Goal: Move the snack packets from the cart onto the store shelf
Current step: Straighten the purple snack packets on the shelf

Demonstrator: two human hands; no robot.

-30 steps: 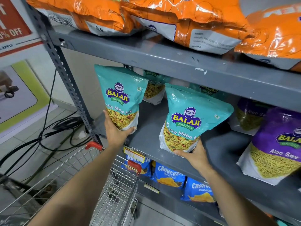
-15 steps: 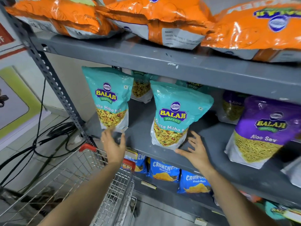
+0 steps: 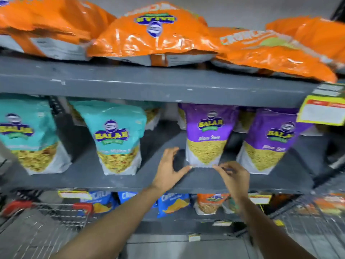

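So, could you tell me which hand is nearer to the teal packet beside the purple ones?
Left. The left hand hovers open just right of the teal packet; the right hand is farther right, below the purple packet.

This was a shop. A tall grey metal shelf [image 3: 149, 85] held rows of the same snack bags. Big shiny orange bags [image 3: 155, 38] lay on top. Below stood teal bags [image 3: 116, 139] and purple bags [image 3: 207, 135], all facing out. Blue bags [image 3: 172, 202] sat lower down. Yellow paper price tags [image 3: 322, 113] hung on the shelf edges. A silver wire shopping cart with red corners [image 3: 61, 212] stood in front.
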